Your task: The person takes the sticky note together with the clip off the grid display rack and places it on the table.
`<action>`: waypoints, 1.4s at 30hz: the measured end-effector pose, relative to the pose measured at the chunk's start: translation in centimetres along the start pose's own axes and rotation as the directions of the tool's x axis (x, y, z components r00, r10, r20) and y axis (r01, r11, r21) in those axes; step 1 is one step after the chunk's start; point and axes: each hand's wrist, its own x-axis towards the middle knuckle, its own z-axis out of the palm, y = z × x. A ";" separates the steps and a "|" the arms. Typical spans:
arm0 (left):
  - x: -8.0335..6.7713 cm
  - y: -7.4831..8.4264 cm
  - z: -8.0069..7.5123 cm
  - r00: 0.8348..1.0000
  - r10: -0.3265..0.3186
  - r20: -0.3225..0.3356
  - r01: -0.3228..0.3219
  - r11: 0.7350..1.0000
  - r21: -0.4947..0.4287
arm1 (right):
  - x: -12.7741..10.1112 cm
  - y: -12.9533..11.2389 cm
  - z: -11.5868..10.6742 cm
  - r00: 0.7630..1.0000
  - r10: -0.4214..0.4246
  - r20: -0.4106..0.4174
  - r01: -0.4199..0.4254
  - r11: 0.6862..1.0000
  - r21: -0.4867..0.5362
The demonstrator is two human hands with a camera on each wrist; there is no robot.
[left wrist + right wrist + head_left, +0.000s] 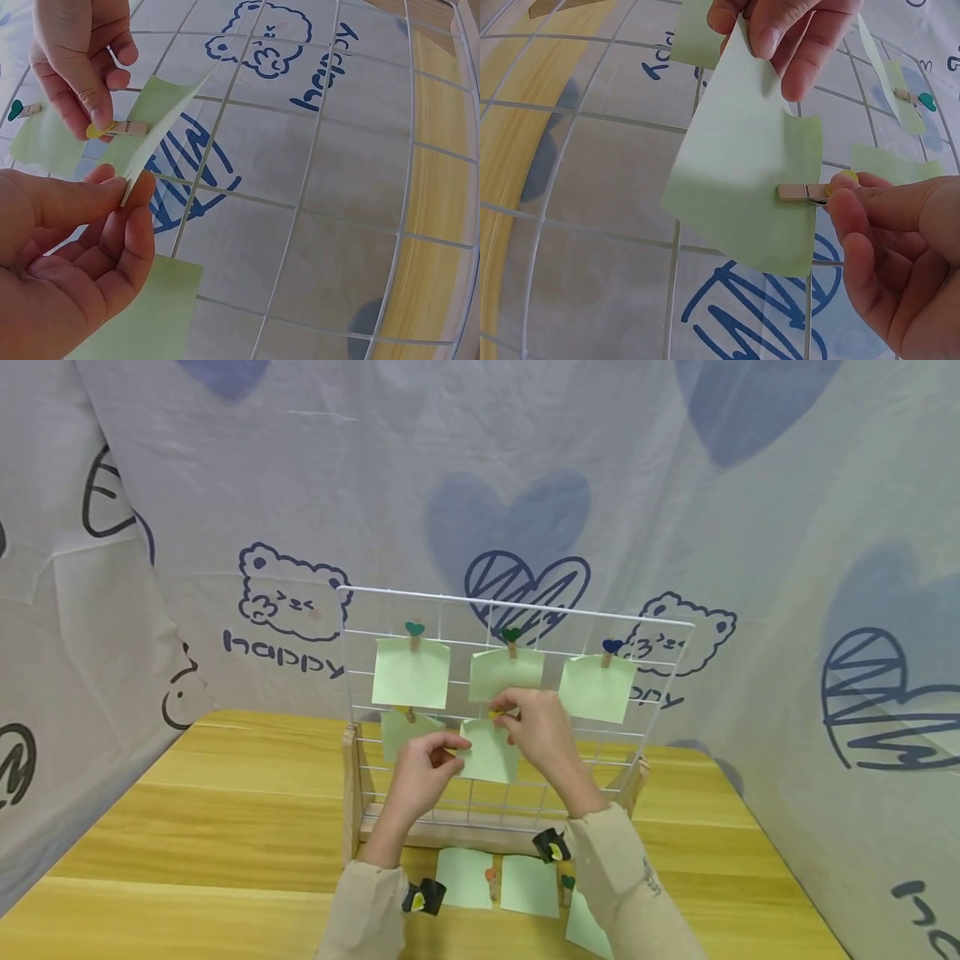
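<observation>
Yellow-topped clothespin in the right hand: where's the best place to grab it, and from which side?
Probably pinch the yellow-topped clothespin by its yellow end, from the right: that end juts past the top edge of the green note, where the right hand grips it, while the left hand holds the note's left edge.

On the tabletop point(187, 827) over there stood the wire rack point(465, 837), a cloth point(375, 493) behind it. Three upper notes point(411, 672) hung in a row; below, a left note point(408, 739) hung beside the middle note point(489, 756), whose top carried a clip point(791, 193). Before the rack lay three sheets point(529, 887), pegs point(491, 883) among them.
</observation>
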 end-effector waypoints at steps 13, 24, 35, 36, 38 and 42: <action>0.1 0.1 0.1 1.000 0.002 -0.013 -0.002 1.000 0.000 | -0.1 0.2 0.1 0.997 -0.067 -0.042 0.068 0.997 0.033; -0.1 0.1 0.0 1.000 0.000 -0.030 0.000 1.000 0.005 | -0.4 0.4 -0.1 0.980 -0.148 -0.132 0.161 0.982 0.102; -0.4 0.5 -0.2 0.999 -0.004 -0.036 0.004 1.000 -0.003 | -0.9 0.1 -0.6 0.967 -0.195 -0.167 0.221 0.962 0.160; -0.5 0.5 -0.2 0.999 -0.004 -0.038 0.004 1.000 -0.004 | -0.9 0.1 -0.7 0.966 -0.197 -0.167 0.225 0.959 0.172; -0.5 0.6 -0.2 0.999 -0.011 -0.044 0.010 1.000 -0.005 | -1.1 0.1 -0.8 0.967 -0.194 -0.166 0.226 0.953 0.203; -0.7 0.9 -0.3 0.999 -0.020 -0.050 0.020 1.000 -0.008 | -1.5 0.1 -1.0 0.967 -0.185 -0.174 0.228 0.936 0.267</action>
